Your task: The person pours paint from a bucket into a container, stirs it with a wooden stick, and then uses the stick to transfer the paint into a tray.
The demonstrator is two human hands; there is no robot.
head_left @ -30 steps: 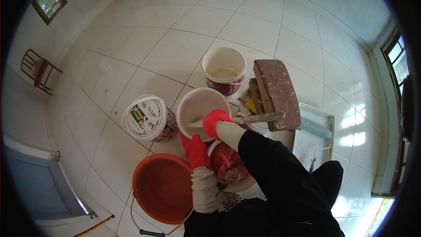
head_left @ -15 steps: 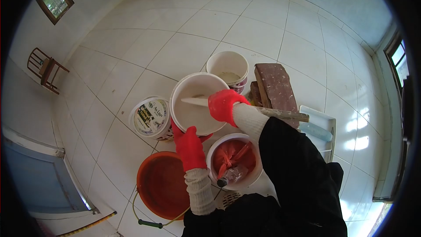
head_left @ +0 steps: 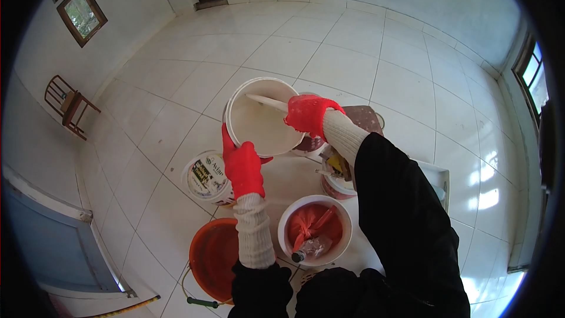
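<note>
My left hand (head_left: 243, 168), in a red glove, is closed on the lower left side of a white bucket (head_left: 268, 126). The bucket is tilted, its mouth facing me, and the inside looks pale and coated. My right hand (head_left: 313, 116), also red-gloved, is wrapped round a wooden stick (head_left: 266, 102) at the bucket's right rim. The stick's pale flat end reaches into the bucket near its upper wall. My right sleeve hides the rest of the stick. Just below left stands a lidded paint bucket (head_left: 207, 174).
An orange bucket (head_left: 215, 259) with a green handle grip stands near me. Beside it a white bucket (head_left: 283, 232) holds a red plastic bag and a clear bottle. Behind my right arm are a brown block (head_left: 364, 119), a tub with tools (head_left: 336, 188) and a white tray (head_left: 432, 171).
Both hands and the white bucket have moved up and away from me, with the bucket tilted more. The stick has swung within it. A tub with tools now shows beneath.
</note>
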